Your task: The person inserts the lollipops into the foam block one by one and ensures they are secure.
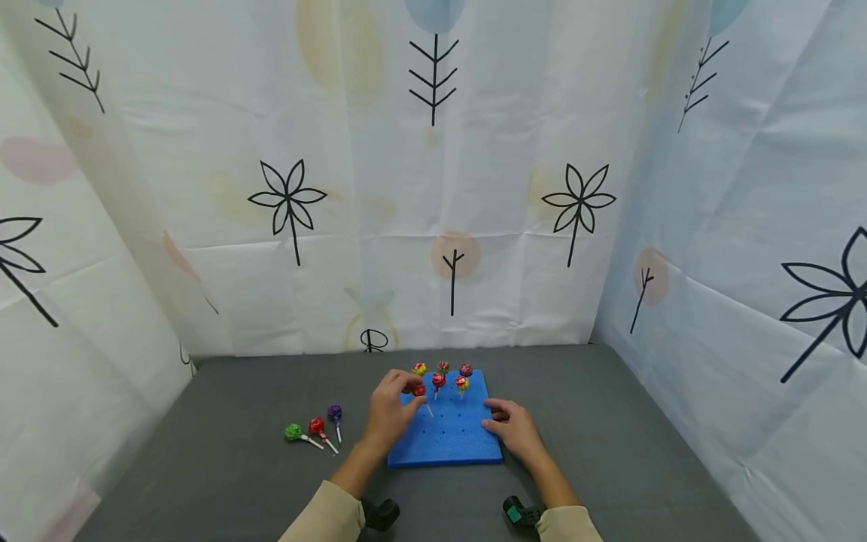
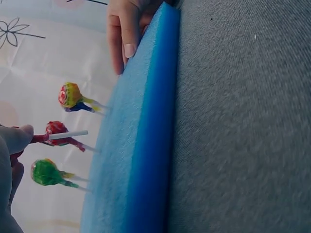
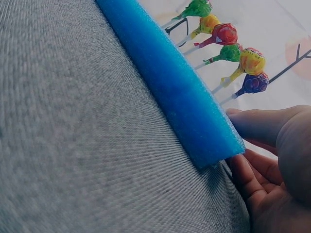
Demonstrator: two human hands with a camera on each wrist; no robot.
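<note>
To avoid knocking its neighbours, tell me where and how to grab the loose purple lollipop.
Probably pinch the purple lollipop by its round head, wider than the stick, from above on the side of the blue board; a red lollipop lies close on the other.

A person extends both forearms (image 1: 357, 467), left hand (image 1: 389, 408) pinching between thumb (image 1: 412, 408) and fingers (image 1: 403, 379), right hand (image 1: 518, 430) slightly lower, thumb opposite fingers.

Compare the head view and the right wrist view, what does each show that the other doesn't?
Only the head view: the left hand pinching a red lollipop, and three loose lollipops.

Only the right wrist view: a topmost green lollipop, not plainly visible from the head.

Both: the blue board, five other standing lollipops, the right hand and the table.
</note>
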